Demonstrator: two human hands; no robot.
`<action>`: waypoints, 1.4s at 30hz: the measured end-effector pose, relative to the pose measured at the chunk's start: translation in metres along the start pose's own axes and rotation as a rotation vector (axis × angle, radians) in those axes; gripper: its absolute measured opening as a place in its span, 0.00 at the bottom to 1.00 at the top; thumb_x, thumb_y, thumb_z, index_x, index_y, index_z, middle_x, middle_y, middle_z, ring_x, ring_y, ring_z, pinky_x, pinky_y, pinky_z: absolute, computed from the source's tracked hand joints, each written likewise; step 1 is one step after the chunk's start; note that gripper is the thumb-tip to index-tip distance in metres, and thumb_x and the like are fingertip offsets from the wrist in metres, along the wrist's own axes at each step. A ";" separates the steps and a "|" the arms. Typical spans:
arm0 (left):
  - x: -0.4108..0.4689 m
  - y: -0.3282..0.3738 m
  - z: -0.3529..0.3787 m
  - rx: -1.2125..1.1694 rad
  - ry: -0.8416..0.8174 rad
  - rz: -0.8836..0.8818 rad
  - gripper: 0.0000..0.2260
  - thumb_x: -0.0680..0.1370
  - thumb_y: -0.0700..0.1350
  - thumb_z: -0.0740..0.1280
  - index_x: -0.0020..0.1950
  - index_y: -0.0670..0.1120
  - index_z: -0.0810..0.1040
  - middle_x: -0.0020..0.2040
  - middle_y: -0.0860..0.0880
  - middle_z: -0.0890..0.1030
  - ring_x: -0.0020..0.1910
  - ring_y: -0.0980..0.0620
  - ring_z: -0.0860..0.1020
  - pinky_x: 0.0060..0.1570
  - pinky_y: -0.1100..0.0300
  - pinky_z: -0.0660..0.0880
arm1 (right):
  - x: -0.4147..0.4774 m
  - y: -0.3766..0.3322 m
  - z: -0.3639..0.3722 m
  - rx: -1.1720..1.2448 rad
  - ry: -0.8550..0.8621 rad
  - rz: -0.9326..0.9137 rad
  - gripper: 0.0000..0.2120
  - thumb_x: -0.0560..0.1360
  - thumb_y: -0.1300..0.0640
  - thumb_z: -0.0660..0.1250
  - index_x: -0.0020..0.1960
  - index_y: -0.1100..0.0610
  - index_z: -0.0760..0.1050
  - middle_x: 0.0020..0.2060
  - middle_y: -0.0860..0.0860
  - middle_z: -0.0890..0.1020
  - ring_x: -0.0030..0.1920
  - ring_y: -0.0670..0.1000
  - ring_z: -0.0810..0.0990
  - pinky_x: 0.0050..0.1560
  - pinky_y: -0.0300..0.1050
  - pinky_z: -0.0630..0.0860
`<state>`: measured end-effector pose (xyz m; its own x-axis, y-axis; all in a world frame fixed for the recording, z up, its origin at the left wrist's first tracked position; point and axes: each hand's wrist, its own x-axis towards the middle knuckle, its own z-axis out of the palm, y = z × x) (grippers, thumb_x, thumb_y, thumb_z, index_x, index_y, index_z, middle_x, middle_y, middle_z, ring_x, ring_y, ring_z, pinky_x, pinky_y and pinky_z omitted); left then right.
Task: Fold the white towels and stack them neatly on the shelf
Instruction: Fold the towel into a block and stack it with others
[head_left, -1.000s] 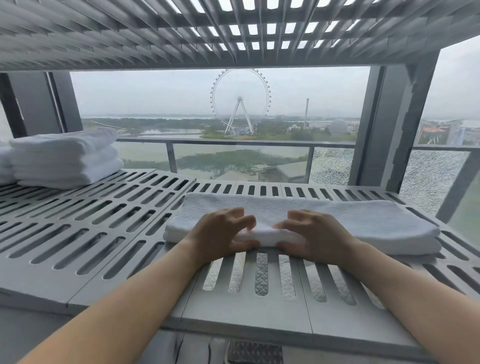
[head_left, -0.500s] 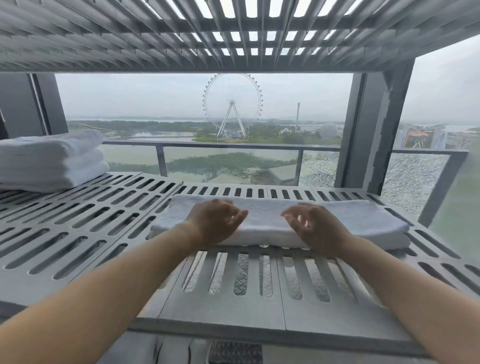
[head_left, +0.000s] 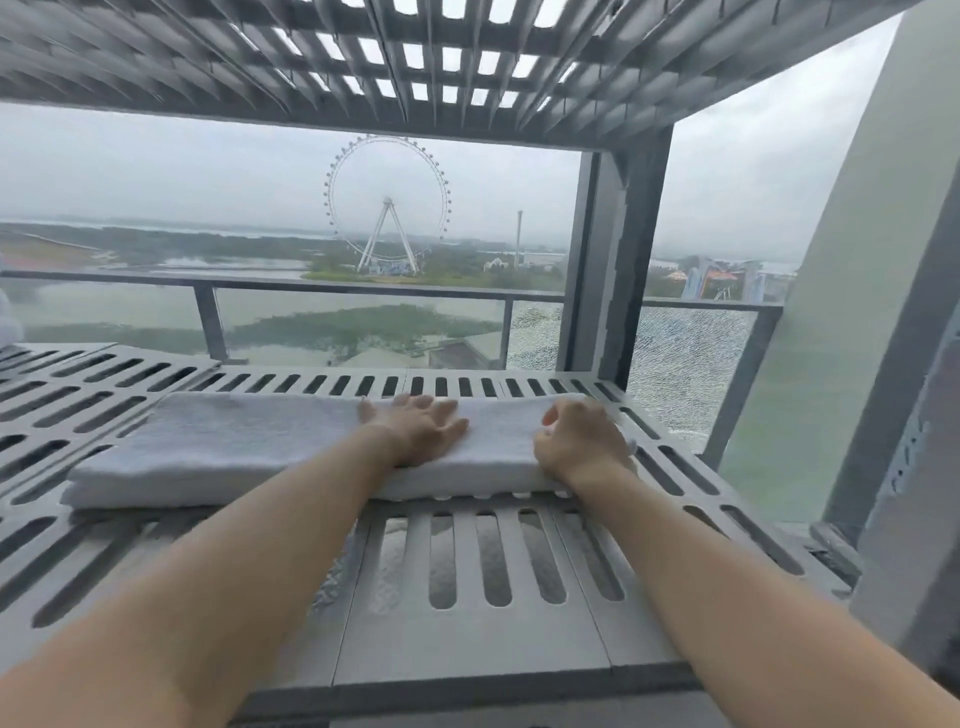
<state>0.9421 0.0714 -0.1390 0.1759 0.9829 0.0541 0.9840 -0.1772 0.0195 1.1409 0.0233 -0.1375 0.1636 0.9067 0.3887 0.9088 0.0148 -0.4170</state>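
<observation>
A long folded white towel (head_left: 234, 447) lies across the grey slotted shelf (head_left: 467, 649). My left hand (head_left: 418, 431) rests flat on top of the towel, right of its middle, with fingers spread and holding nothing. My right hand (head_left: 579, 441) sits on the towel's right end, fingers curled over that end. A sliver of the stack of folded white towels (head_left: 8, 322) shows at the far left edge of the shelf.
Another slotted shelf (head_left: 467, 67) hangs close overhead. A grey upright post (head_left: 613, 260) stands at the shelf's back right corner. Behind the shelf runs a glass railing (head_left: 363, 296) with a shattered pane (head_left: 680, 364). A pale wall (head_left: 857, 312) rises at the right.
Both hands left the towel's front edge and slid right along it. The left now lies flat on top and the right is at the right end. The view swung right.
</observation>
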 end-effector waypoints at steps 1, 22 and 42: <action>-0.001 -0.001 0.003 0.011 0.009 0.004 0.27 0.76 0.67 0.43 0.74 0.61 0.52 0.77 0.54 0.53 0.75 0.50 0.51 0.68 0.33 0.48 | 0.000 0.002 0.001 -0.001 -0.004 -0.016 0.08 0.73 0.55 0.62 0.50 0.54 0.75 0.57 0.55 0.74 0.58 0.56 0.72 0.46 0.47 0.61; -0.075 -0.046 -0.005 -0.012 -0.054 -0.053 0.25 0.77 0.66 0.45 0.74 0.64 0.48 0.77 0.55 0.45 0.75 0.51 0.42 0.64 0.30 0.35 | 0.014 0.030 -0.014 0.137 -0.181 0.340 0.22 0.67 0.53 0.63 0.58 0.61 0.68 0.48 0.56 0.76 0.43 0.56 0.75 0.38 0.44 0.73; -0.111 -0.114 -0.035 -0.295 0.053 0.336 0.13 0.79 0.54 0.60 0.61 0.56 0.75 0.64 0.54 0.74 0.62 0.55 0.71 0.64 0.58 0.65 | -0.007 -0.159 -0.056 0.854 0.064 0.002 0.16 0.63 0.63 0.75 0.46 0.49 0.75 0.37 0.46 0.77 0.36 0.45 0.77 0.39 0.39 0.76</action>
<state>0.8095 -0.0195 -0.1124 0.4749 0.8659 0.1574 0.8208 -0.5003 0.2757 1.0168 -0.0093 -0.0281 0.2101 0.8818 0.4224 0.3119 0.3490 -0.8837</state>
